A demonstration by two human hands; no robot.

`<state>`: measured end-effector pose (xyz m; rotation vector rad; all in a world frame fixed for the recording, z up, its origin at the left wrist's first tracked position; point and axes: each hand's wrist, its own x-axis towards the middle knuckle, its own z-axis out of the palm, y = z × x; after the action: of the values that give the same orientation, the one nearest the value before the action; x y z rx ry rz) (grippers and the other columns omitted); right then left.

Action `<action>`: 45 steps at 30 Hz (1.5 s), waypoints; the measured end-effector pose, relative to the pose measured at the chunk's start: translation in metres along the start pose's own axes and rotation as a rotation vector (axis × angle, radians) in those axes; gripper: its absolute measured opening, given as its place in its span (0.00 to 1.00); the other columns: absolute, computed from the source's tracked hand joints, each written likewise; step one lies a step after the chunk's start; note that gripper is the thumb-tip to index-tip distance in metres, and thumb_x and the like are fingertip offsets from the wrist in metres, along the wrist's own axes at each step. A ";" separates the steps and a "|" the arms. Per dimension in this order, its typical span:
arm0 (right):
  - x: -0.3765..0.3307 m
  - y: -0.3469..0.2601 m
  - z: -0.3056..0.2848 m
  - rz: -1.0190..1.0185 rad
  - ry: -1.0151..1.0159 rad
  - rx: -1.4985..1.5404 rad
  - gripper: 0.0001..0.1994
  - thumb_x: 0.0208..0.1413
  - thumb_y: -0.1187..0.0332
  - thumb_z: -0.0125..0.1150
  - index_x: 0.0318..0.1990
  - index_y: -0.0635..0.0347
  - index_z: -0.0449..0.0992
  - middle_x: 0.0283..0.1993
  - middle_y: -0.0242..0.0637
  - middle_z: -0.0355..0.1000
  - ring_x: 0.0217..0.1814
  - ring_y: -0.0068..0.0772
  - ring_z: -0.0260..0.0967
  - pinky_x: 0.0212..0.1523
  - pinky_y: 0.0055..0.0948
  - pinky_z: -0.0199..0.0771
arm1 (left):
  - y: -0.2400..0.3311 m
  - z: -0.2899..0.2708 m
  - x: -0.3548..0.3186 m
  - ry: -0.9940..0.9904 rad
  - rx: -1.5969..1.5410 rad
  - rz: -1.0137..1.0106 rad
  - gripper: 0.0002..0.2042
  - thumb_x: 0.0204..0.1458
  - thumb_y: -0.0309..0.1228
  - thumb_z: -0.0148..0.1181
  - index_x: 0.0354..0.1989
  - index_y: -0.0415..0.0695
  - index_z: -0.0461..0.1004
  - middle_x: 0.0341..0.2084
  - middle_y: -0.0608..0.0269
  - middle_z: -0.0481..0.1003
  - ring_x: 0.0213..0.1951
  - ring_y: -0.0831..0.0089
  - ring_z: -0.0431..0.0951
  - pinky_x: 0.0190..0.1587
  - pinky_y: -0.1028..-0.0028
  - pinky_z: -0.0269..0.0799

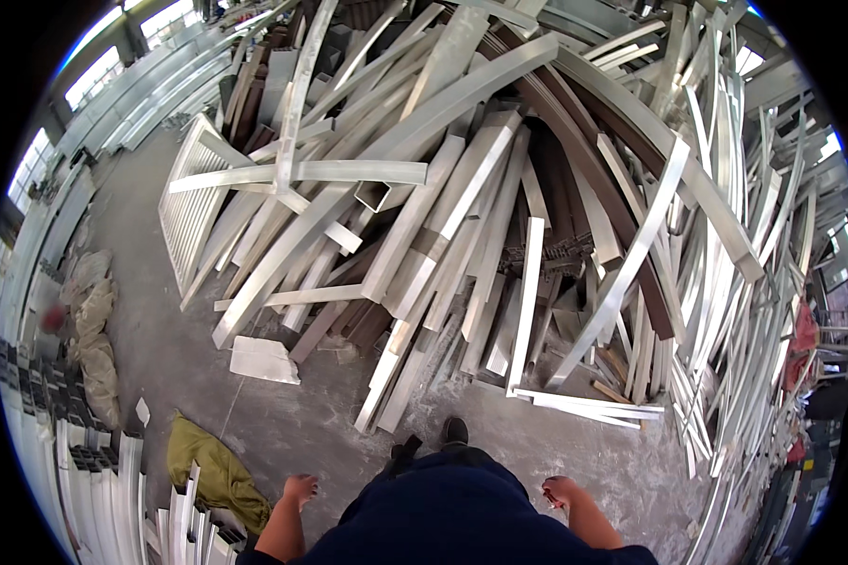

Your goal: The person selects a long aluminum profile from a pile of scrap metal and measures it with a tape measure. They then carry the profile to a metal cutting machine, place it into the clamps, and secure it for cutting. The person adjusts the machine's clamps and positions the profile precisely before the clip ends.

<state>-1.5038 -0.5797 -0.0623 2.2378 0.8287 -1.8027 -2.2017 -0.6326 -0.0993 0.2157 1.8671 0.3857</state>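
My left hand point(301, 489) hangs beside my body over the grey floor, its fingers loosely bent and apart with nothing visible in them. A crumpled olive-green cloth or sack point(215, 468) lies nearest to it. On the other side, my right hand point(560, 492) is held low with curled fingers. A small reddish bit shows at its fingertips, too small to name. Neither hand touches the large heap of metal profiles in front of me. Among them are a long silver bar point(386, 151), a brown bar point(589, 165) and a pale slatted panel point(190, 207).
Bundled profiles point(99, 499) stand along the left, beside beige sacks point(92, 330). A flat pale piece point(265, 361) lies on the floor before the heap. Thin white strips point(589, 407) lie close ahead of my feet. More long profiles point(725, 348) line the right side.
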 end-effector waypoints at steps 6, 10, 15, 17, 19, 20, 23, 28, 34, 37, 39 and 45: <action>0.019 0.000 0.000 0.030 -0.026 0.128 0.12 0.55 0.63 0.56 0.37 0.62 0.78 0.28 0.41 0.75 0.22 0.35 0.72 0.25 0.40 0.76 | 0.009 0.025 0.009 -0.064 0.215 0.152 0.15 0.52 0.37 0.62 0.41 0.36 0.80 0.31 0.58 0.80 0.31 0.68 0.80 0.34 0.68 0.75; 0.041 0.033 0.002 -0.236 -0.095 -0.119 0.11 0.55 0.63 0.56 0.31 0.63 0.77 0.23 0.40 0.72 0.18 0.33 0.67 0.21 0.38 0.70 | 0.039 0.033 -0.009 -0.012 0.377 0.226 0.14 0.51 0.37 0.62 0.36 0.37 0.81 0.28 0.58 0.80 0.28 0.69 0.80 0.35 0.69 0.75; 0.029 0.011 -0.017 -0.391 -0.052 -0.148 0.11 0.56 0.64 0.55 0.28 0.63 0.76 0.19 0.38 0.70 0.14 0.31 0.64 0.17 0.36 0.66 | 0.009 0.030 -0.005 0.005 0.381 0.219 0.16 0.48 0.39 0.63 0.38 0.38 0.81 0.28 0.56 0.81 0.29 0.69 0.81 0.35 0.68 0.76; 0.019 -0.010 -0.021 -0.278 -0.032 -0.106 0.11 0.56 0.64 0.55 0.28 0.62 0.76 0.20 0.38 0.71 0.15 0.31 0.65 0.17 0.36 0.66 | -0.021 0.023 0.001 -0.030 0.382 0.171 0.17 0.49 0.39 0.63 0.41 0.39 0.81 0.29 0.56 0.81 0.30 0.68 0.82 0.36 0.68 0.76; 0.009 -0.031 -0.024 -0.169 -0.014 -0.050 0.11 0.56 0.64 0.55 0.28 0.62 0.76 0.21 0.38 0.71 0.16 0.31 0.66 0.18 0.35 0.66 | -0.055 0.020 0.008 -0.041 0.322 0.104 0.18 0.50 0.39 0.63 0.43 0.39 0.81 0.31 0.56 0.82 0.31 0.68 0.82 0.36 0.69 0.77; 0.006 -0.038 -0.026 -0.178 -0.013 -0.049 0.11 0.56 0.64 0.55 0.28 0.63 0.76 0.22 0.39 0.72 0.16 0.31 0.66 0.18 0.35 0.66 | -0.073 0.021 0.010 -0.036 0.263 0.059 0.18 0.50 0.39 0.63 0.45 0.39 0.81 0.32 0.56 0.82 0.31 0.67 0.83 0.36 0.69 0.77; 0.005 -0.044 -0.040 -0.164 -0.015 -0.169 0.11 0.56 0.65 0.54 0.30 0.63 0.77 0.22 0.39 0.72 0.17 0.30 0.66 0.18 0.35 0.66 | -0.088 0.038 0.000 -0.042 0.168 -0.034 0.18 0.52 0.37 0.64 0.45 0.37 0.80 0.32 0.55 0.82 0.31 0.66 0.83 0.34 0.68 0.77; -0.008 -0.073 -0.038 -0.067 -0.028 -0.220 0.11 0.57 0.64 0.54 0.32 0.62 0.78 0.22 0.36 0.72 0.19 0.28 0.68 0.20 0.32 0.67 | -0.112 0.049 -0.044 -0.039 0.020 -0.105 0.16 0.51 0.35 0.65 0.42 0.34 0.80 0.29 0.55 0.81 0.29 0.65 0.81 0.32 0.68 0.78; 0.034 -0.100 -0.044 -0.301 -0.129 -0.315 0.11 0.58 0.63 0.55 0.35 0.62 0.77 0.22 0.37 0.71 0.15 0.28 0.63 0.17 0.32 0.65 | -0.173 0.053 -0.020 -0.087 -0.330 -0.295 0.16 0.51 0.35 0.65 0.40 0.34 0.79 0.29 0.56 0.80 0.28 0.66 0.81 0.31 0.69 0.77; 0.085 -0.087 -0.057 -0.580 -0.192 -0.641 0.11 0.58 0.62 0.53 0.33 0.58 0.77 0.26 0.37 0.72 0.16 0.28 0.64 0.17 0.34 0.65 | -0.145 0.058 -0.042 0.040 -0.228 -0.175 0.17 0.50 0.36 0.65 0.42 0.34 0.79 0.30 0.56 0.81 0.31 0.66 0.81 0.32 0.68 0.77; 0.110 -0.107 -0.072 -0.726 -0.462 -0.561 0.11 0.58 0.63 0.52 0.31 0.58 0.77 0.24 0.37 0.72 0.15 0.30 0.64 0.17 0.35 0.66 | -0.120 0.045 -0.072 0.123 -0.133 -0.089 0.17 0.51 0.35 0.64 0.43 0.35 0.78 0.31 0.57 0.80 0.31 0.67 0.81 0.33 0.69 0.76; 0.141 -0.220 -0.017 -0.050 -0.132 -0.526 0.14 0.55 0.61 0.53 0.23 0.59 0.72 0.15 0.35 0.65 0.10 0.29 0.57 0.14 0.36 0.63 | -0.086 0.010 -0.116 0.242 -0.175 0.009 0.16 0.53 0.35 0.61 0.44 0.36 0.78 0.32 0.57 0.80 0.33 0.69 0.81 0.36 0.69 0.75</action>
<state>-1.5826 -0.3432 -0.1417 1.7597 1.1750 -1.5029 -2.1510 -0.7502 -0.0314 0.0603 2.0557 0.6001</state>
